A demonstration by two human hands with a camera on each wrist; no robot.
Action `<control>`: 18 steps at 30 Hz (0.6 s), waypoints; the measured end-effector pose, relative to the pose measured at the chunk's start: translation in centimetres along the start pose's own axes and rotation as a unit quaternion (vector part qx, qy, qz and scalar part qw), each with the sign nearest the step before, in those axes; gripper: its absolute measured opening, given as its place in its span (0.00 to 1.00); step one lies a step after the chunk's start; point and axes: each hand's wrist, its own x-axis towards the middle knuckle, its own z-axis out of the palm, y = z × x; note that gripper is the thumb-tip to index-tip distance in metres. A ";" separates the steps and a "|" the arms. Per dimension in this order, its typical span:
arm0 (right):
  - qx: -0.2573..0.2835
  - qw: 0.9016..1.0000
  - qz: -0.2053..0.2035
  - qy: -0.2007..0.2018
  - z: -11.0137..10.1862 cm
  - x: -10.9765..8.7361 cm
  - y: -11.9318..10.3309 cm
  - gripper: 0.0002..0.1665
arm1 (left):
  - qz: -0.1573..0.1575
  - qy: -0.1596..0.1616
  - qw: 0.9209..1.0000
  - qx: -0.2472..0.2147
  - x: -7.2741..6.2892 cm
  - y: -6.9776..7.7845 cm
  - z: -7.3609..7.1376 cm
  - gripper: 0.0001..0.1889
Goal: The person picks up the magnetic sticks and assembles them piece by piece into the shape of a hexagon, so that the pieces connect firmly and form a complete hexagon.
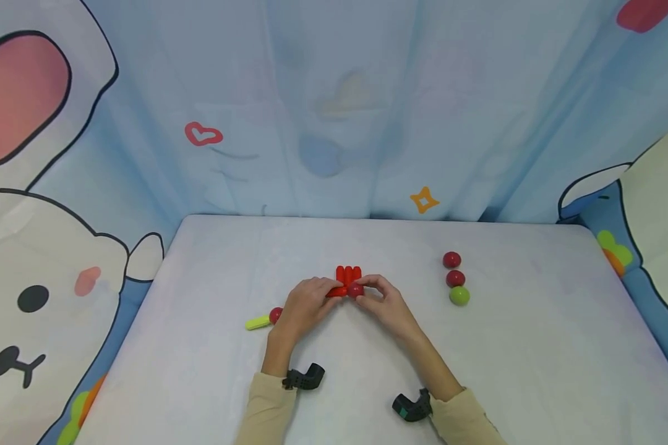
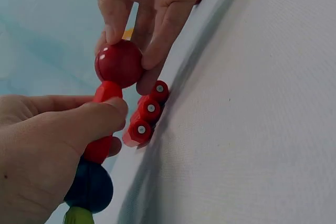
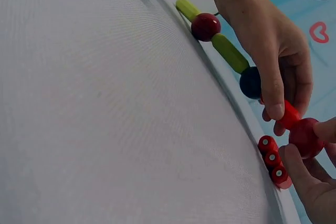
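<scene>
My left hand [image 1: 305,304] pinches a red rod [image 2: 107,92] between thumb and fingers. At the rod's right end sits a red ball [image 2: 119,64], held by the thumb and fingertips of my right hand [image 1: 386,306]; ball and rod meet end to end in the left wrist view. From the rod's other end a chain runs left: a dark blue ball [image 3: 251,82], a yellow-green rod [image 3: 231,53], another red ball [image 3: 206,27] and a second yellow-green rod [image 3: 187,9]. In the head view my left hand hides the chain's middle.
Just beyond my hands, three red rods [image 1: 348,273] lie side by side, silvery discs on their near ends. Toward the right of the white table [image 1: 534,346], two red balls [image 1: 455,278] and a green ball [image 1: 459,296] form a row. A printed curtain [image 1: 334,123] hangs behind.
</scene>
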 end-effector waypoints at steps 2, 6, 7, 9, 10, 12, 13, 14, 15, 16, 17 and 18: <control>-0.013 1.000 -0.010 -0.014 0.1 -0.2 0.0 0.23 | -0.019 -0.014 1.000 -0.004 -0.1 0.1 -0.1 0.17; -0.029 0.999 -0.018 -0.027 0.4 -0.5 0.1 0.24 | -0.041 -0.026 0.999 -0.005 -0.6 0.0 -0.3 0.19; -0.035 0.999 -0.019 -0.023 0.4 -0.5 0.1 0.23 | -0.040 -0.026 0.999 -0.007 -0.6 -0.1 -0.4 0.21; -0.051 0.998 -0.022 -0.008 0.5 -0.5 0.1 0.23 | -0.037 -0.026 0.999 -0.009 -0.8 -0.4 -0.5 0.25; -0.064 0.998 -0.027 -0.001 0.4 -0.5 0.0 0.23 | -0.036 -0.026 0.999 -0.009 -0.8 -0.5 -0.6 0.27; -0.097 0.994 -0.046 0.007 0.4 -0.4 0.0 0.24 | -0.041 -0.028 0.999 -0.017 -0.9 -0.9 -0.8 0.28; -0.119 0.991 -0.056 0.010 0.4 -0.4 -0.1 0.24 | -0.045 -0.031 0.998 -0.023 -0.9 -1.1 -0.9 0.28; -0.143 0.987 -0.071 0.009 0.4 -0.4 -0.1 0.25 | -0.049 -0.032 0.998 -0.029 -1.0 -1.3 -1.0 0.27; -0.169 0.982 -0.089 0.007 0.4 -0.4 -0.1 0.25 | -0.055 -0.034 0.997 -0.037 -1.0 -1.4 -1.1 0.27; -0.193 0.976 -0.104 0.006 0.4 -0.5 0.0 0.25 | -0.060 -0.035 0.997 -0.046 -1.1 -1.6 -1.2 0.26; -0.217 0.969 -0.118 0.004 0.4 -0.5 0.0 0.25 | -0.063 -0.036 0.996 -0.055 -1.1 -1.7 -1.3 0.26; -0.238 0.962 -0.130 0.003 0.4 -0.5 0.1 0.25 | -0.067 -0.039 0.995 -0.061 -1.1 -1.8 -1.3 0.25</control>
